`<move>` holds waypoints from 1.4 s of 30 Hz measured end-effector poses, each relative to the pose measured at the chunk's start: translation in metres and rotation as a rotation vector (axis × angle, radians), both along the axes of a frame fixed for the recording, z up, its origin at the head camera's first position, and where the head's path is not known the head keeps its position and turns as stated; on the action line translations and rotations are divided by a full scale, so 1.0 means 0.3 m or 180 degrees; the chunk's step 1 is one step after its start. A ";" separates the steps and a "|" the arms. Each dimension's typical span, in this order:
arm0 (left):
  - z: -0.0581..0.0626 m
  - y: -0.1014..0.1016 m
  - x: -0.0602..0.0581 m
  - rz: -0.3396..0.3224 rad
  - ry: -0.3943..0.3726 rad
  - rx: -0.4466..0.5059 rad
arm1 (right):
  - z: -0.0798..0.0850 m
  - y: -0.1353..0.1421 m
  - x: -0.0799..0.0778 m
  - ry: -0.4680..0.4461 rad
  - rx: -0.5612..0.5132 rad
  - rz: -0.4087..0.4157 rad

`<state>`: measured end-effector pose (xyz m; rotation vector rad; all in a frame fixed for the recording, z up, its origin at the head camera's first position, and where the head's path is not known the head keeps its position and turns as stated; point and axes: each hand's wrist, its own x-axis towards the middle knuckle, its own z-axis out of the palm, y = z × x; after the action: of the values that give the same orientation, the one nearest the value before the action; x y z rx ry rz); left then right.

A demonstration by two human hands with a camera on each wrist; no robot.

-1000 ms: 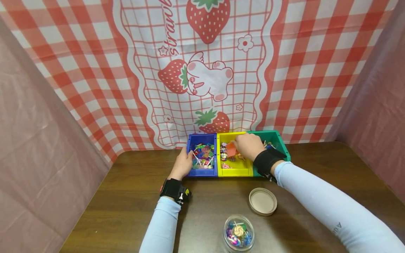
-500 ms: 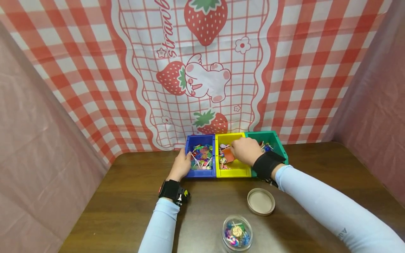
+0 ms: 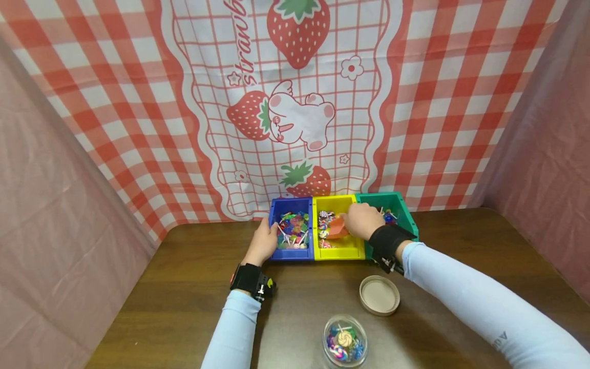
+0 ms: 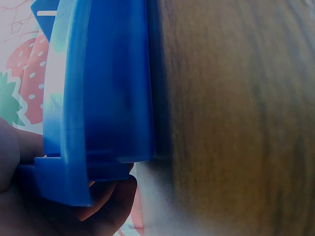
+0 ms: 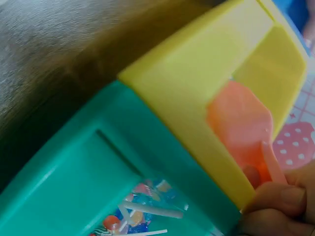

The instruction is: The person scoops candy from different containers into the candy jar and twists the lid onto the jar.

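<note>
My right hand (image 3: 364, 221) pinches the short handle of a small orange scoop (image 5: 243, 123), held down inside the yellow bin (image 3: 338, 253). Small lollipops and swirl candies (image 3: 325, 225) lie along that bin's left side, beside the scoop's edge. At the left end of the row, my left hand (image 3: 261, 243) grips the outer side of the blue bin (image 4: 113, 88), fingers curled under its rim. Candies and white-stick lollipops (image 3: 295, 228) fill the blue bin's floor. The green bin (image 5: 74, 177) on the right, partly covered by my right wrist, holds more small lollipops.
A round beige lid (image 3: 379, 295) lies on the wooden table (image 3: 193, 297) in front of the bins. Nearer me stands an open glass jar (image 3: 344, 341) with colourful candies inside. A strawberry-print cloth (image 3: 295, 118) hangs right behind the bins.
The scoop dipped left among the candies in the yellow bin, then came back slightly right with my right hand. My left hand keeps its grip on the blue bin.
</note>
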<state>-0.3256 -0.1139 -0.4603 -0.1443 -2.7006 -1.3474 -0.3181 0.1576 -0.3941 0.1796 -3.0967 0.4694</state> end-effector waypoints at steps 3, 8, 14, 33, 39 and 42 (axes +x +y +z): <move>-0.006 -0.005 0.000 -0.0009 0.0009 0.0005 | -0.031 -0.015 -0.001 0.0394 0.0044 0.0057; -0.012 -0.006 0.002 -0.0040 0.0014 0.0006 | -0.044 -0.026 -0.001 0.0905 0.0304 0.0305; 0.008 -0.002 0.001 -0.0049 0.0024 -0.0002 | 0.010 -0.009 -0.011 0.1355 0.0597 0.0343; 0.003 0.004 0.002 -0.0022 -0.0005 -0.0058 | -0.024 -0.002 -0.057 0.0727 0.0420 0.0397; 0.006 0.006 0.000 -0.0001 0.0052 -0.0030 | -0.036 0.011 -0.064 0.0687 0.0278 0.0402; 0.007 0.004 0.000 0.0006 0.0038 -0.0035 | -0.047 0.020 -0.060 0.0623 0.0167 0.0521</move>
<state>-0.3255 -0.1127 -0.4583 -0.1505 -2.6980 -1.3268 -0.3360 0.1634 -0.4082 0.4535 -2.9161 0.3494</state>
